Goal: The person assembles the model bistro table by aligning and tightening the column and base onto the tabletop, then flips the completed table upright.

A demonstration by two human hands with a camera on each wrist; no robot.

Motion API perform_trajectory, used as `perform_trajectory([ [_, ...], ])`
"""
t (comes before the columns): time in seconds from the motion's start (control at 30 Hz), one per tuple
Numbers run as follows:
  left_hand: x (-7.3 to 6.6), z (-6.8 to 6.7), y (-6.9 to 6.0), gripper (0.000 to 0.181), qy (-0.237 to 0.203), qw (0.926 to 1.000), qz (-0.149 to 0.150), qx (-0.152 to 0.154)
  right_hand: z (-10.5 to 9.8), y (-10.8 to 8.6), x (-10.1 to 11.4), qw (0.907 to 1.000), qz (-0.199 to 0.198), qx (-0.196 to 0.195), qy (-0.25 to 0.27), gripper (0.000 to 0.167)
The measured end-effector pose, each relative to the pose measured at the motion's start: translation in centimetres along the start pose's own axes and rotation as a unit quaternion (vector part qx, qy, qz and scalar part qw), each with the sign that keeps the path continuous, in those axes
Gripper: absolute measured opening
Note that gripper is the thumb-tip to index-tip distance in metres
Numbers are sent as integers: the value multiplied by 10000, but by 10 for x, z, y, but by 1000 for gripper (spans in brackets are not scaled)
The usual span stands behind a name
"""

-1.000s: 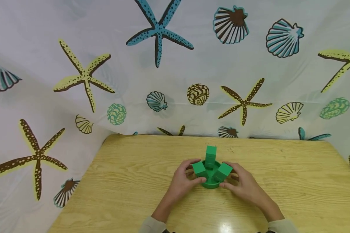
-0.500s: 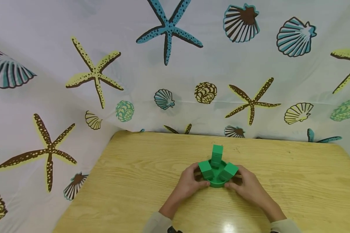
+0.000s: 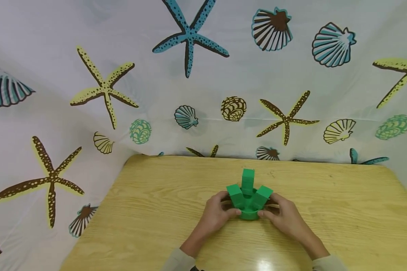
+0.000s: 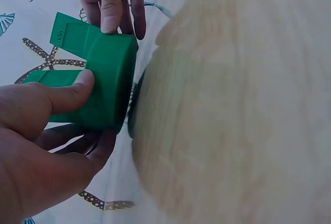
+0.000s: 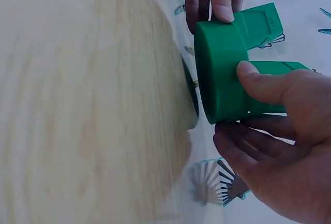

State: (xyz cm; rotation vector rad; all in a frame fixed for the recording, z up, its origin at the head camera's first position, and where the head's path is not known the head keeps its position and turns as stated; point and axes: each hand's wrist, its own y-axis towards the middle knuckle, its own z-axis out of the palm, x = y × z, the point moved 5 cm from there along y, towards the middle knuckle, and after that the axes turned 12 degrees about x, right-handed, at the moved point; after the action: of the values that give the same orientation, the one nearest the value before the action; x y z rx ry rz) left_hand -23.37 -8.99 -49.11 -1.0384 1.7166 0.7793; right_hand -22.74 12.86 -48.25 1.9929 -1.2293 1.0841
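A green round plastic piece with three upright block-shaped prongs is held between both hands in the head view. My left hand grips its left side, thumb on the near wall and fingers curled round behind. On the opposite side, my right hand holds it the same way. Both wrist views show a gap between the base and the table, so the piece is raised a little. Small raised marks, too blurred to read fully, show on a prong. The far fingers are partly hidden behind the piece in the head view.
A light wooden table lies under the hands, with a glossy light spot near its front. White cloth printed with starfish and shells hangs along the back and left side. A dark green patch, perhaps a reflection, shows on the table below the piece.
Both hands have closed in on the green piece and now grip it. It has come up slightly off the table. The head view has also shifted a little sideways.
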Motion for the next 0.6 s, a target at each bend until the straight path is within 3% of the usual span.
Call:
perform_trajectory([
  [0.27, -14, -4, -2, 49, -620, 9975, 290, -155, -8, -6, 13, 9990, -280, -329, 126, 57],
  [0.43, -26, -6, -1, 55, -857, 9955, 370, -181, -13, -10, 21, 9948, -751, -678, 80, 49],
  [0.6, -38, -8, 0, 56, -934, 9938, 582, -143, -20, -13, 27, 9912, -937, -931, 66, 42],
])
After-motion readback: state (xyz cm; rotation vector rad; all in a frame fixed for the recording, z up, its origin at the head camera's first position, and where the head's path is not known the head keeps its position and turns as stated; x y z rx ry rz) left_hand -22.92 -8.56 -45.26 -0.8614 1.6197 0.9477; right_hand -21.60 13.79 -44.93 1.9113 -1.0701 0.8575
